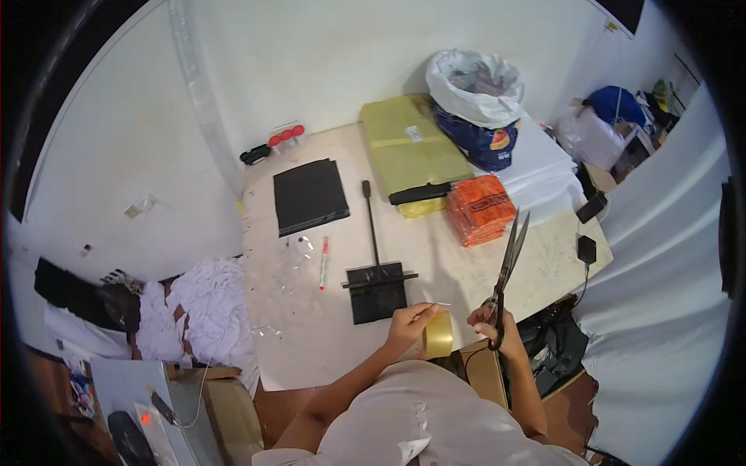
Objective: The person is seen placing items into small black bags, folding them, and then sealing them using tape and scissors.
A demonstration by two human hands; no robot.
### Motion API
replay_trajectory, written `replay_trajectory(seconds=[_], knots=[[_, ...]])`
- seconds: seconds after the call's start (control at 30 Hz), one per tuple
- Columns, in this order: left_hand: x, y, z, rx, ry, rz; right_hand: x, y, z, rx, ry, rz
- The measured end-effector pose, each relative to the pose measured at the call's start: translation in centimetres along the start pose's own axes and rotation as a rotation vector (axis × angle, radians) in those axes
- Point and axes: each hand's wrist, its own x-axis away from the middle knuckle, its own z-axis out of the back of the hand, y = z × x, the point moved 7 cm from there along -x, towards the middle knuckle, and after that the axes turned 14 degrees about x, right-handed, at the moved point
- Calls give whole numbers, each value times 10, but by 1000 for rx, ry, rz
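- The left hand (409, 322) sits over the near edge of the pale, scuffed tabletop (311, 342). Its fingers (423, 312) are pinched together on the free end of a strip pulled from a roll of glossy tan packing tape (437, 334). The roll stands on edge just right of the hand and touches it.
- The right hand (491, 322) is just right of the roll, also at the near edge. Its fingers are curled through the dark handles of a pair of long steel scissors (507, 268) and closed on them. The blades point up and away, slightly parted at the tips.
- Below both hands, off the near edge, the corner of a brown cardboard box (483, 373) shows.
- Just beyond the left hand lies a flat black square plate with a long thin black rod (376, 287) running toward the far edge.
- Left of it, mid-tabletop, lies a red-and-white marker pen (322, 264), amid scraps of clear film.
- Toward the right edge sits a stack of orange packets (479, 208), with a small black charger block (587, 248) near the right corner.
- Further on lies a flat black sheet stack (309, 196).
- At the far edge rest a yellow-green wrapped bundle (410, 146) and an open white plastic sack (474, 87).
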Motion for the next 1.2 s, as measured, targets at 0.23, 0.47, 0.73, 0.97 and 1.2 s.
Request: replay_trajectory(seconds=[0.23, 0.47, 0.73, 0.97, 1.2], knots=[[-3, 46, 21, -287, 236, -197, -35, -25, -62, -196, -13, -92], [-44, 65, 62, 462, 279, 127, -11, -10, -75, -32, -53, 224], [-96, 50, -6, 511, -87, 375, 22, 11, -19, 182, 229, 208], [-104, 32, -63, 247, -401, 447, 51, 63, 45, 84, 504, -37], [-127, 49, -71, 14, -491, 336, 74, 25, 98, 784, 321, 32]])
